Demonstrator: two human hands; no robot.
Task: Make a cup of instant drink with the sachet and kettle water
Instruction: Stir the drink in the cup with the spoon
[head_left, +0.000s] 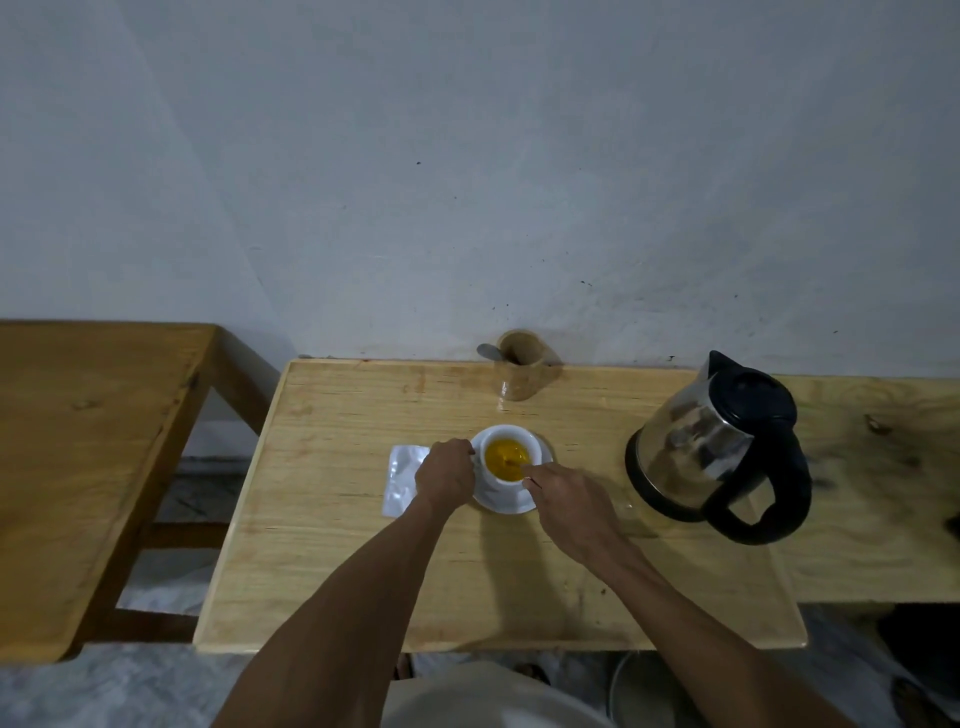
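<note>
A white cup (497, 476) stands on a white saucer (506, 503) in the middle of the light wooden table (363, 561). It holds an orange-yellow drink (505, 456). My left hand (445, 475) rests against the cup's left side, fingers curled at its handle. My right hand (569, 501) pinches a thin spoon (515, 460) whose tip dips into the drink. A silver sachet (401, 480) lies flat to the left of the saucer, partly under my left hand. The steel kettle (719, 449) with black lid and handle stands to the right.
A wooden holder (522, 371) with a metal utensil (489, 352) in it stands at the table's back edge against the grey wall. A darker wooden table (78, 467) sits to the left across a gap. Another wooden surface (883, 493) adjoins on the right.
</note>
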